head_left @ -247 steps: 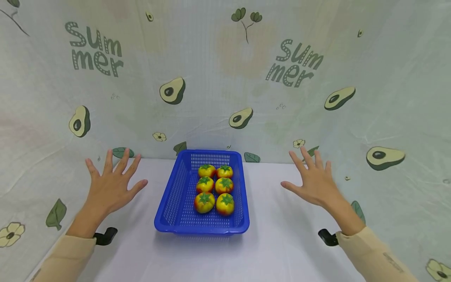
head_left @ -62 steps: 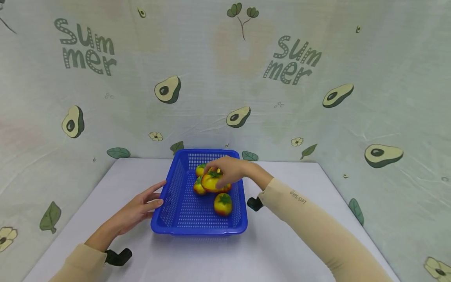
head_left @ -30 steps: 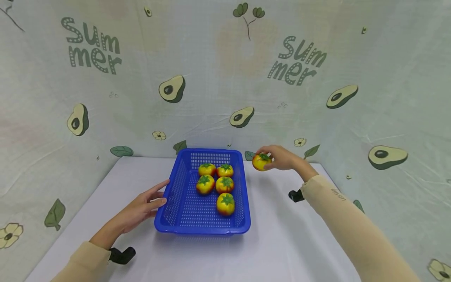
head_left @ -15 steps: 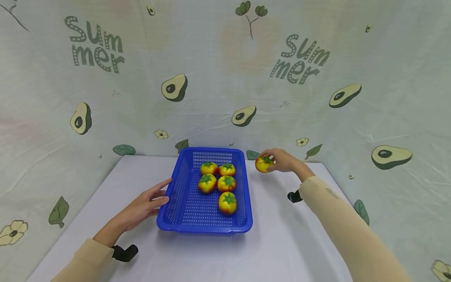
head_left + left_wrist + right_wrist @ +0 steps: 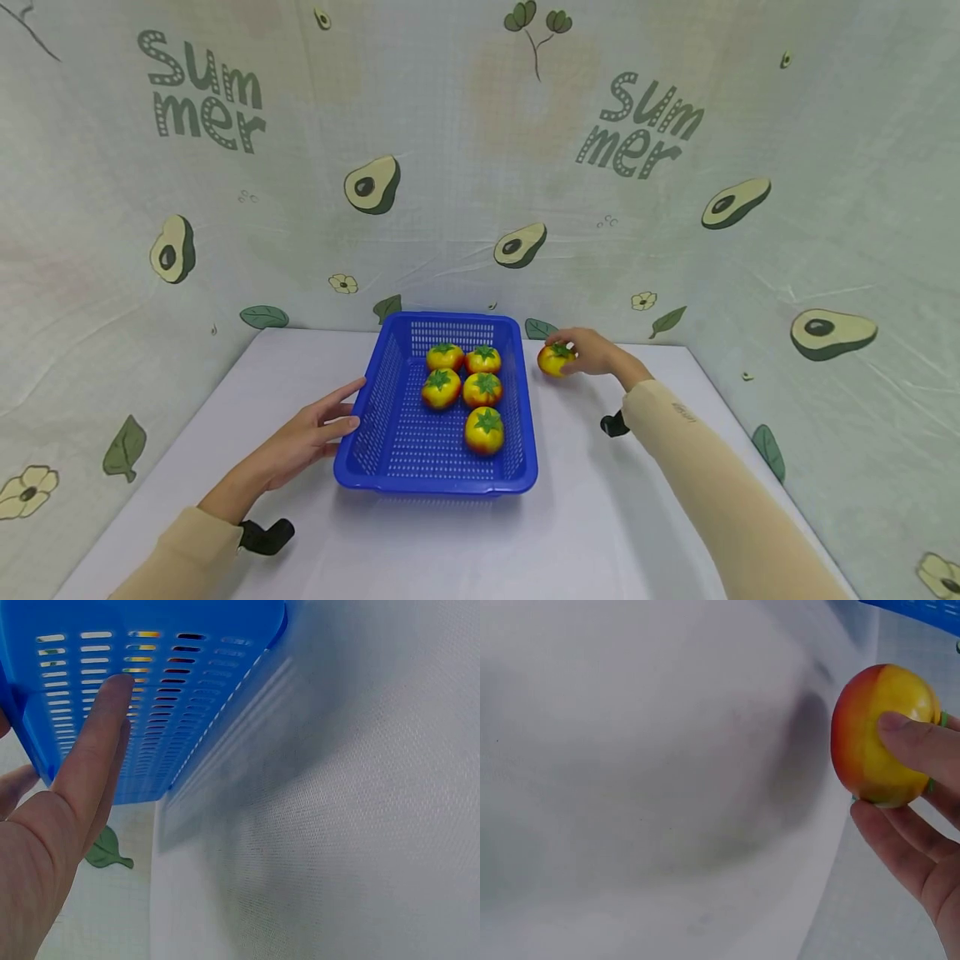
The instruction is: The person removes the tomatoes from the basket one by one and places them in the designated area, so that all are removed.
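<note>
In the head view my right hand [image 5: 592,351] grips a yellow-and-red persimmon [image 5: 555,360] with a green leafy top, to the right of a blue plastic basket [image 5: 435,485]. The right wrist view shows the thumb [image 5: 922,746] on one side of this persimmon [image 5: 877,742] and fingers on the other. Its shadow falls beside it; whether it touches the table, I cannot tell. Several more persimmons [image 5: 484,432] sit in the basket's right half. My left hand [image 5: 303,437] touches the basket's left side, with straight fingers [image 5: 94,761] against the slotted outer wall [image 5: 142,697].
A white table [image 5: 600,517] lies under everything. Behind and at the sides hangs a pale cloth [image 5: 450,125] printed with avocados, leaves and lettering. A black wrist device [image 5: 267,537] sticks out by the left cuff, another [image 5: 615,425] by the right.
My right hand has taken a persimmon from the basket's front left, carried it out to the right and lowered it toward the table. My left hand came to the basket's side earlier and stays there.
</note>
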Demonstrator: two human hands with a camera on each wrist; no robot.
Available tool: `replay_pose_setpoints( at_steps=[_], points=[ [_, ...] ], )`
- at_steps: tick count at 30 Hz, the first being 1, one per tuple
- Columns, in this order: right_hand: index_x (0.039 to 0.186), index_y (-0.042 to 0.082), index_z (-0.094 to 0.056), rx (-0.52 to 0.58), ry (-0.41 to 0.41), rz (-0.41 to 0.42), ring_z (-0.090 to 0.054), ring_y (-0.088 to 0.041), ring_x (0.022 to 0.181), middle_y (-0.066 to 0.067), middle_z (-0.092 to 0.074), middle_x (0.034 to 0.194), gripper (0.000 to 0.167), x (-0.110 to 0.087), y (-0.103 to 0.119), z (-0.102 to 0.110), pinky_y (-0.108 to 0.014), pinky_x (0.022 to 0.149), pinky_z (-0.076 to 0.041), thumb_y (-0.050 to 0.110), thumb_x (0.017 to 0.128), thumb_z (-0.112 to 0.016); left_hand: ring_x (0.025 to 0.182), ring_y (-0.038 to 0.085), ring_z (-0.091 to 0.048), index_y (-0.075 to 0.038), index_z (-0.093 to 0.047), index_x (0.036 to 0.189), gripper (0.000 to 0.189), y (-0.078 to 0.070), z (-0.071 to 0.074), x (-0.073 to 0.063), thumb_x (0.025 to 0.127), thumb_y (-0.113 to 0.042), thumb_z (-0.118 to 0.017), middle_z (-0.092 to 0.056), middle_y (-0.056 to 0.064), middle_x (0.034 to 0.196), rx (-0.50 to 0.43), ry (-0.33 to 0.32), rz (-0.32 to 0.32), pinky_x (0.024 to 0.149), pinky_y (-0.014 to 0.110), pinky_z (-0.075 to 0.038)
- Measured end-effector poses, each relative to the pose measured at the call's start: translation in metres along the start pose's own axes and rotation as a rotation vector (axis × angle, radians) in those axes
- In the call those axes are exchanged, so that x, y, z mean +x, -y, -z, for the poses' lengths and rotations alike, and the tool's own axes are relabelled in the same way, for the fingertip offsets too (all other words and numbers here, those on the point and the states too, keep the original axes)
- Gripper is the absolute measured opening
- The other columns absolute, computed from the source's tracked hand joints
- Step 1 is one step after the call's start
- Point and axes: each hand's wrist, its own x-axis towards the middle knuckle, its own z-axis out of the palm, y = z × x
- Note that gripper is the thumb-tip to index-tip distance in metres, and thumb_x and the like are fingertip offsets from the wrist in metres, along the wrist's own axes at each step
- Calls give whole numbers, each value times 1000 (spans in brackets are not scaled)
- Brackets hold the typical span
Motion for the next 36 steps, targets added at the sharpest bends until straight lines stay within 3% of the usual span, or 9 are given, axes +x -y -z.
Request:
replay_pose_setpoints(
  at_steps=[23, 30, 36],
  points=[
    [145, 5, -61, -16, 50, -34, -53, -46, 137, -25, -59, 147, 54, 0, -10, -11, -64, 118, -40, 0, 94, -77, 139, 41, -53, -27, -18, 172, 77, -2, 0, -1, 109, -32, -62, -31, 29, 164, -21, 12, -13, 107, 52, -55],
    [151, 3, -56, -10, 57, -39, -51, -54, 136, -31, -52, 151, 61, -7, -7, -3, -65, 113, -46, 1, 94, -78, 139, 42, -53, -27, -19, 172, 77, 0, -1, 1, 109, -34, -62, -33, 28, 164, -16, 4, 3, 107, 50, -56],
    [151, 5, -56, -54, 21, -4, -50, -49, 139, -26, -53, 153, 62, -11, -1, 12, -64, 113, -46, 4, 94, -80, 139, 41, -53, -27, -18, 172, 77, -2, -2, 1, 109, -33, -62, -33, 29, 164, -18, 9, -2, 107, 50, -55]
  ],
)
